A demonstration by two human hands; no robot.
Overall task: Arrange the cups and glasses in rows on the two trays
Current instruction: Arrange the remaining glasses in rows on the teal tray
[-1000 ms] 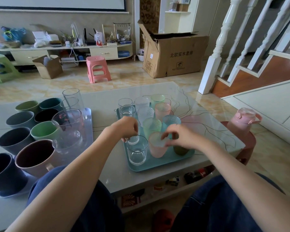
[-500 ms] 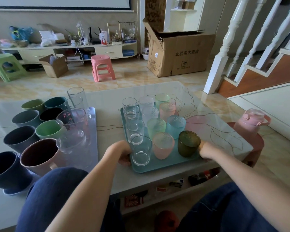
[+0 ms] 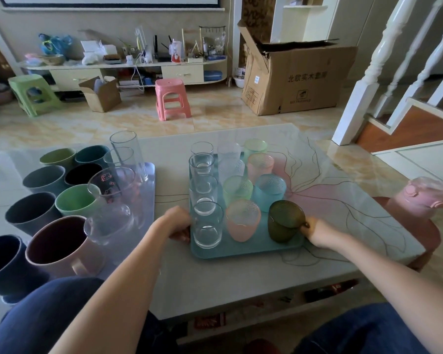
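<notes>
A teal tray sits mid-table with several glasses in three rows: clear ones on the left, frosted green, pink and blue ones beside them, and a dark green glass at the near right corner. My left hand grips the tray's left edge next to the nearest clear glass. My right hand grips the tray's right edge, just beside the dark green glass. A translucent lilac tray at the left holds several coloured mugs and clear jugs and glasses.
A pink lidded jug stands on a red stool right of the table. A pink stool, cardboard boxes and a cluttered shelf lie beyond. A white stair post rises at the far right. My knees are under the table's near edge.
Both hands left the glasses in the front row, moved outward and took hold of the teal tray's two side edges. The dark green glass now stands uncovered at the tray's near right corner.
</notes>
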